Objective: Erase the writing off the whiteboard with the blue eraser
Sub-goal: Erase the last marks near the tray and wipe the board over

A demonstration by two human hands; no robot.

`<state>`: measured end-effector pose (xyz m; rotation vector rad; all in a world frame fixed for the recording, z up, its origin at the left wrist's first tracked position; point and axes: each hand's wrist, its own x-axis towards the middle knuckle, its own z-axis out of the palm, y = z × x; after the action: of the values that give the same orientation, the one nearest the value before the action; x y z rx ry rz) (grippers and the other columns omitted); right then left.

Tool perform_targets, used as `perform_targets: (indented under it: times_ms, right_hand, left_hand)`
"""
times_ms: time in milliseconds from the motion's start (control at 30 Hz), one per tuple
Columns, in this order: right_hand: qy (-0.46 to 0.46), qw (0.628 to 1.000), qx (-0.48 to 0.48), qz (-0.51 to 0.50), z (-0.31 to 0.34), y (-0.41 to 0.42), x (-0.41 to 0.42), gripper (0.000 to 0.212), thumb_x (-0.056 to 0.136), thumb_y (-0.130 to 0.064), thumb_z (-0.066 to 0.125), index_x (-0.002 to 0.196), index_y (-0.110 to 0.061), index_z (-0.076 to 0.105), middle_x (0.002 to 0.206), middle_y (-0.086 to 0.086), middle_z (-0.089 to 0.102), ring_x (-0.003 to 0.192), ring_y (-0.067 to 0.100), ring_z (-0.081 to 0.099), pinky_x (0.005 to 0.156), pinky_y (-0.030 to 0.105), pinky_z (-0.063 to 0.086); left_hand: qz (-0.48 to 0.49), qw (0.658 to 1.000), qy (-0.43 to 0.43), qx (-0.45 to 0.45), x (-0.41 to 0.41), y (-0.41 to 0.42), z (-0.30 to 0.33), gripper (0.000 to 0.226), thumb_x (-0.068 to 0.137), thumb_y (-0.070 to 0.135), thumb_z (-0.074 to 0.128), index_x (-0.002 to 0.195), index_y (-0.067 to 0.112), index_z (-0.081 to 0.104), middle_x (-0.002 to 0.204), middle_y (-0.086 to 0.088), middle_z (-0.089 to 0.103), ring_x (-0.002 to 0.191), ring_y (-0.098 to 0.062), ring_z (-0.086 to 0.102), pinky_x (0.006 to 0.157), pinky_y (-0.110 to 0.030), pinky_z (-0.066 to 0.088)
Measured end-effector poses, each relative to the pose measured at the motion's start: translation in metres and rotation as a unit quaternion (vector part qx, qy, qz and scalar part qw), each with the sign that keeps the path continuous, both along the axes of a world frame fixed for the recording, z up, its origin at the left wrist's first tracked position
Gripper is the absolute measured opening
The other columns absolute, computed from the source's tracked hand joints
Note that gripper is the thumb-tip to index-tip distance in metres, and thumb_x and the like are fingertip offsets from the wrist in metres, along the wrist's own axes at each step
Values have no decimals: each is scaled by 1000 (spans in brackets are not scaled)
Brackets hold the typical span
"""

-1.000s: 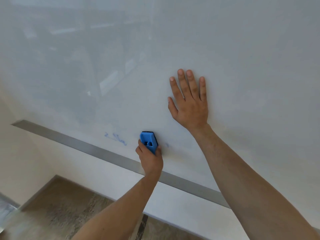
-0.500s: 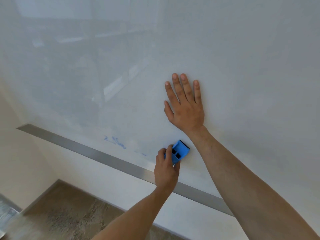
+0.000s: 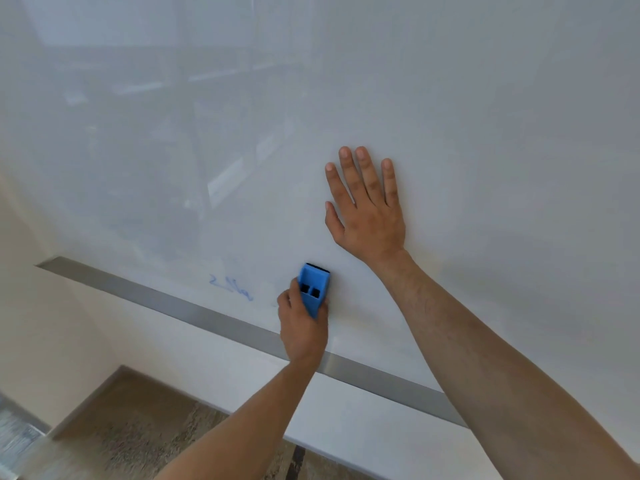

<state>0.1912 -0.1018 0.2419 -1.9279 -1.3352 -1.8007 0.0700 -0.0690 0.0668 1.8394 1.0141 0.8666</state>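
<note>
A large whiteboard [image 3: 450,98] fills most of the view. Faint blue writing [image 3: 230,288] sits near its lower edge, just above the metal strip. My left hand [image 3: 303,330] grips the blue eraser [image 3: 313,289] and presses it against the board, a short way right of the writing. The eraser points up, with its dark felt at the top end. Higher and to the right, my right hand [image 3: 367,209] lies flat on the board with fingers spread, holding nothing.
A grey metal strip [image 3: 194,311] runs diagonally along the board's bottom edge. Below it is a white wall [image 3: 214,368], then brownish carpet floor [image 3: 131,434]. A cream side wall [image 3: 31,323] stands at the left.
My left hand swept the eraser right, then back left toward the remaining writing. The small blue marks right of the writing are gone. My right hand stayed flat on the board.
</note>
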Motion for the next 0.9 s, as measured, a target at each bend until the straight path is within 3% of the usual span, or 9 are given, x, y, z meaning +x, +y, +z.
perform_targets:
  times_ms: [133,300,400,533,667,767,900]
  right_hand:
    - [0,1000,3,-4,0,1,1,55,99,-33,47,149,-12,42,155,13,39,146,31,33,122,53,16]
    - [6,1000,2,1,0,1,0,55,99,-33,47,149,-11,42,156,13,39,146,31,31,122,53,16]
    - [6,1000,2,1,1,0,-1,55,98,-33,49,148,-11,44,155,13,40,145,31,34,121,54,19]
    - [-1,1000,1,-2,1,0,0,55,98,-33,49,148,-11,44,155,13,40,145,31,35,121,54,20]
    - [-1,1000,8,3,-1,1,-1,54,97,-32,50,147,-11,46,154,13,41,144,31,36,121,54,21]
    - [-2,1000,12,1,-1,0,-2,54,97,-31,51,147,-11,47,153,13,42,144,32,37,121,54,21]
    - [-2,1000,18,-1,-1,1,-2,54,96,-30,51,146,-11,48,153,13,43,144,32,37,120,55,22]
  left_hand:
    - [-93,982,59,156,1,-23,-4,73,83,24,74,142,30,32,127,2,44,108,-20,49,74,-35,54]
    - [-166,908,110,368,-1,-22,-20,79,65,17,86,132,29,44,112,-5,59,87,-24,60,66,-33,54]
    - [-181,885,133,408,0,-20,-29,82,59,20,89,129,28,46,108,-6,62,82,-24,61,64,-33,54]
    - [-144,923,127,333,-5,-4,-32,81,59,13,88,130,25,52,114,-11,58,84,-29,60,65,-38,55]
    - [-24,992,83,96,-18,42,-33,71,81,16,76,143,20,40,133,-11,41,110,-35,53,80,-45,52]
    - [49,997,12,-53,-18,62,-29,73,89,23,70,148,18,27,140,-10,34,115,-37,55,89,-48,50]
    - [43,998,-14,-42,-9,40,-25,73,88,21,72,148,13,31,136,-13,40,115,-37,54,90,-44,48]
